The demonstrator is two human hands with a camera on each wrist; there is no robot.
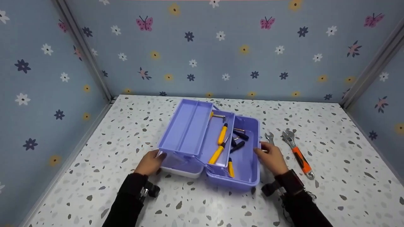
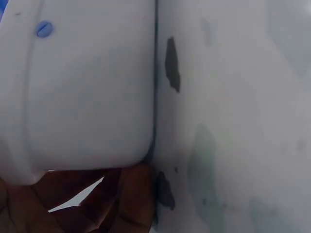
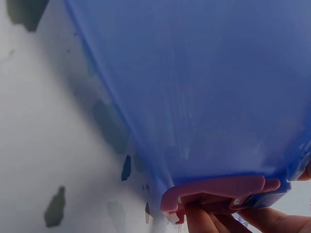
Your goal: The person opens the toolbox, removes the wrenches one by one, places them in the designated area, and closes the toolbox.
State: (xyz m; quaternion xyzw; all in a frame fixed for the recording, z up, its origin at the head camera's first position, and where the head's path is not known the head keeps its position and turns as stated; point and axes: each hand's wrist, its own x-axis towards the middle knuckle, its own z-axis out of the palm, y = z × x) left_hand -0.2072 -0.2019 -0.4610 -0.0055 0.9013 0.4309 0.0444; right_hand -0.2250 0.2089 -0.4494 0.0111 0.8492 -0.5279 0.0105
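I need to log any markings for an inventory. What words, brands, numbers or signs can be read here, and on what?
None can be read: no words, brands or numbers show on the purple toolbox, the yellow-handled screwdrivers, the orange-handled wrench or the small wrench.
The wall bears only printed flowers and butterflies, no text.
Both wrist views are too close and blurred to show any marking.

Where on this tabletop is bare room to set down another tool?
Bare: the table left of the toolbox, the strip behind it, and the near edge. Crowded: right of the box, where the right hand, small spanner and orange-handled wrench sit.
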